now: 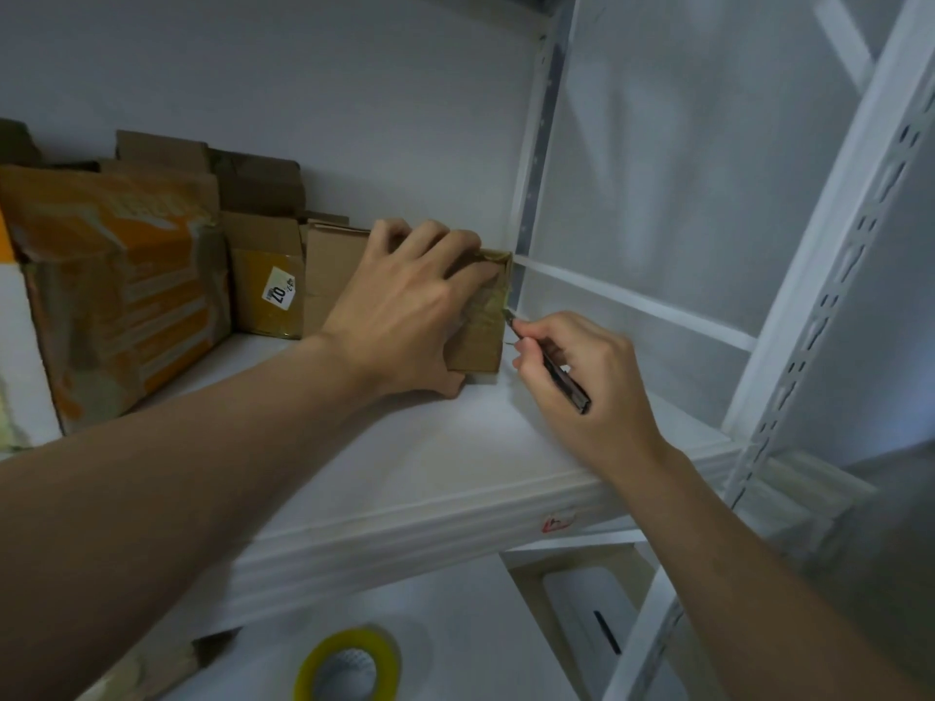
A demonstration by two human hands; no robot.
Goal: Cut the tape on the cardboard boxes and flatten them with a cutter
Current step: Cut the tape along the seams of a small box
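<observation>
Step in hand: tape cut on small box [478, 341], standing on shelf [455, 447]. Left hand [405, 316] lies across box, fingers spread; right hand [582, 376] fingers clamp cutter [556, 369], blade at taped edge. Next, probably: draw blade along seam, left hand bracing.

Storeroom: white slotted metal shelving [830, 275]; worn cardboard boxes [121, 290]; tape roll [349, 665] below
</observation>
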